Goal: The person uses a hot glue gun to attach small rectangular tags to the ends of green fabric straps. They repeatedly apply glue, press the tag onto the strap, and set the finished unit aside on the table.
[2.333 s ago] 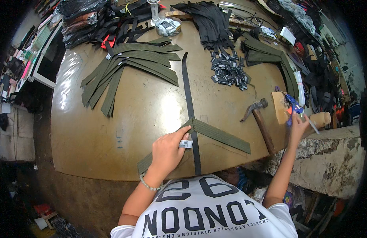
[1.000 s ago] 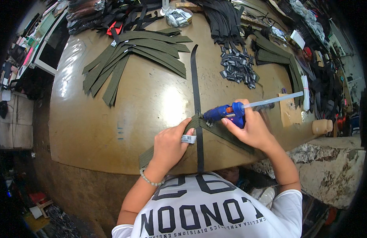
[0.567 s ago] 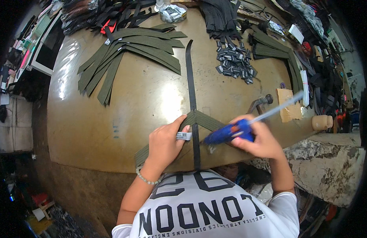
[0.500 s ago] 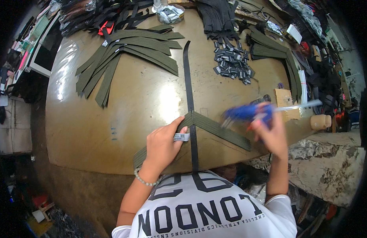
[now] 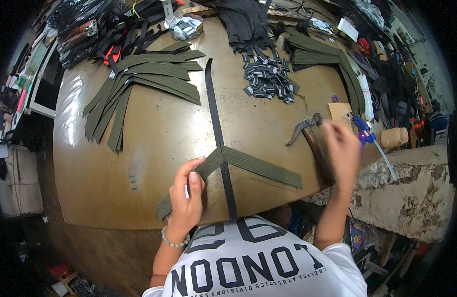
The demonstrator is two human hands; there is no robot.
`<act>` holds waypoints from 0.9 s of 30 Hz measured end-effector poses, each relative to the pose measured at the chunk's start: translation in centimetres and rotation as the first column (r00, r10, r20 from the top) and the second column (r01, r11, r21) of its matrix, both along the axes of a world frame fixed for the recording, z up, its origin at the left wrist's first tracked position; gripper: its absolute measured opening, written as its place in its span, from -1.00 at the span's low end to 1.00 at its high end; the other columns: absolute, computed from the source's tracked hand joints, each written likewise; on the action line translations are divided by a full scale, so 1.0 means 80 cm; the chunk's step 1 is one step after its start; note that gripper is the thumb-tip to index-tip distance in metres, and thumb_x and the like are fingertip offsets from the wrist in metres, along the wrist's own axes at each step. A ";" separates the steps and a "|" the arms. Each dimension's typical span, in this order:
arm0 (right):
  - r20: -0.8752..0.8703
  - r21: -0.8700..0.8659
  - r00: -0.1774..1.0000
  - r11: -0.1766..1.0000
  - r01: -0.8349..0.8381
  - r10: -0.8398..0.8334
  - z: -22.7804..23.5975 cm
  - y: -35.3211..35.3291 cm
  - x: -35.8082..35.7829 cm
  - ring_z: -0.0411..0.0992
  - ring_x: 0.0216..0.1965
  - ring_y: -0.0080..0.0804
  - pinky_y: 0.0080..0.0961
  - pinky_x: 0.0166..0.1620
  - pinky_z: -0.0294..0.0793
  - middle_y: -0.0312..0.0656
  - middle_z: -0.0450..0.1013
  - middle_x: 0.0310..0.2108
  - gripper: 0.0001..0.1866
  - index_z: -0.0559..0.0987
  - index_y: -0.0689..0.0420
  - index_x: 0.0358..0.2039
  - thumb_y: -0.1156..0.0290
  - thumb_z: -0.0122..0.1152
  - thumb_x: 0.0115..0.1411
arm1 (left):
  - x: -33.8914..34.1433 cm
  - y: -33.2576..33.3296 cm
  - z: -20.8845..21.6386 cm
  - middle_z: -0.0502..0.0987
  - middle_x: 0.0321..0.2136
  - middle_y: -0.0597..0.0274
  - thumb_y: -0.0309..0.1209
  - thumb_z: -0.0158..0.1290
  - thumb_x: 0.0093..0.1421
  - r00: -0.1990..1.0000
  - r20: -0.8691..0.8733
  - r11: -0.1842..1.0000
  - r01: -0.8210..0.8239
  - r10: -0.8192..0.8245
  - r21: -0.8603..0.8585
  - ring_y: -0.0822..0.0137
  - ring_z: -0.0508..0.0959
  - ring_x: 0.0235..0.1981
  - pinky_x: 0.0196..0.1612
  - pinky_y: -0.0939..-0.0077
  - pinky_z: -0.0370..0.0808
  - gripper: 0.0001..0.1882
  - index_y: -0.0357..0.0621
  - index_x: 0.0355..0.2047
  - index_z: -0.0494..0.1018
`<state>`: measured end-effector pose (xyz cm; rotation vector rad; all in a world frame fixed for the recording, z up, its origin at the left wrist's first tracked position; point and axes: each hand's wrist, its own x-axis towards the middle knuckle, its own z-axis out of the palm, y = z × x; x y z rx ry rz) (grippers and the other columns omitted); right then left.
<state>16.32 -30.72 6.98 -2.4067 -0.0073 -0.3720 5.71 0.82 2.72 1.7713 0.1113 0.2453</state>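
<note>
An olive-green ribbed strap (image 5: 263,167) lies bent in a V near the table's front edge. A long black strap (image 5: 214,108) runs under its peak, toward my body. Over the strap's left arm is my left hand (image 5: 185,193), fingers curled with a small white label (image 5: 187,191) partly showing at the thumb. My right hand (image 5: 343,153), smeared by motion, hovers beside a hammer (image 5: 315,143); its fingers are unclear. Just right of it, a blue glue gun (image 5: 363,131) lies at the table's edge, its pale glue stick (image 5: 386,159) pointing toward me.
Several green straps (image 5: 159,74) fan out at the far left, and more green straps (image 5: 320,57) lie far right. Small black labels (image 5: 269,76) form a pile below a bundle of black straps (image 5: 243,24). A bag of pale pieces (image 5: 186,27) stands at the back. A tan roll (image 5: 394,137) sits at the right edge.
My right hand has let go of the glue gun, which now lies at the right edge. My left hand has drawn back from the V's peak with the white label. The hammer is uncovered.
</note>
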 end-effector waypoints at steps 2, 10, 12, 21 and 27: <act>0.053 -0.049 0.917 0.919 -0.392 0.395 -0.018 0.046 0.044 0.53 -0.25 -0.30 -0.47 -0.13 0.48 -0.10 0.56 -0.29 -0.81 0.62 0.28 -0.23 0.42 0.26 0.22 | -0.008 -0.002 0.003 0.33 -0.60 0.36 -0.41 -0.19 0.45 0.998 0.033 0.998 0.053 -0.052 -0.032 0.57 0.28 -0.59 -0.48 0.61 0.27 -0.71 -0.29 0.05 0.40; 0.087 -0.237 0.826 0.816 -0.526 0.558 -0.074 0.105 0.142 0.47 -0.23 -0.03 -0.25 -0.08 0.45 -0.03 0.52 -0.29 -0.87 0.57 0.26 -0.30 0.48 0.21 0.18 | -0.050 0.015 0.014 0.31 -0.59 0.44 -0.46 -0.14 0.42 0.997 -0.014 0.989 -0.080 0.079 -0.124 0.62 0.24 -0.59 -0.50 0.65 0.23 -0.75 -0.31 -0.01 0.44; 0.148 -0.104 0.888 0.900 -0.423 0.435 -0.051 0.103 0.125 0.48 -0.32 -0.08 -0.29 -0.17 0.49 -0.02 0.52 -0.31 -0.88 0.56 0.26 -0.29 0.53 0.18 0.16 | -0.051 0.020 0.017 0.36 -0.56 0.43 -0.47 -0.13 0.41 0.994 -0.011 0.981 -0.106 0.106 -0.164 0.61 0.28 -0.57 -0.48 0.64 0.28 -0.75 -0.33 -0.04 0.46; 0.012 0.149 0.571 0.564 -0.813 0.821 0.001 0.132 -0.043 0.48 -0.29 -0.28 -0.42 -0.24 0.51 -0.04 0.44 -0.22 -0.63 0.53 0.21 -0.04 0.65 0.15 0.10 | -0.004 -0.007 0.033 0.57 -0.40 0.14 -0.48 0.25 0.13 0.987 -0.065 0.974 0.153 -0.144 0.167 0.37 0.58 -0.38 -0.31 0.55 0.49 -0.82 -0.24 -0.25 0.57; -0.201 0.557 0.627 0.615 -0.559 0.752 -0.023 0.133 -0.046 0.48 -0.22 -0.19 -0.38 -0.18 0.48 -0.04 0.43 -0.24 -0.60 0.47 0.22 0.05 0.60 0.19 0.16 | 0.011 -0.011 0.024 0.62 -0.45 0.09 -0.41 0.31 0.09 0.974 -0.132 0.964 0.205 -0.184 0.169 0.26 0.61 -0.44 -0.32 0.47 0.51 -0.82 -0.27 -0.37 0.61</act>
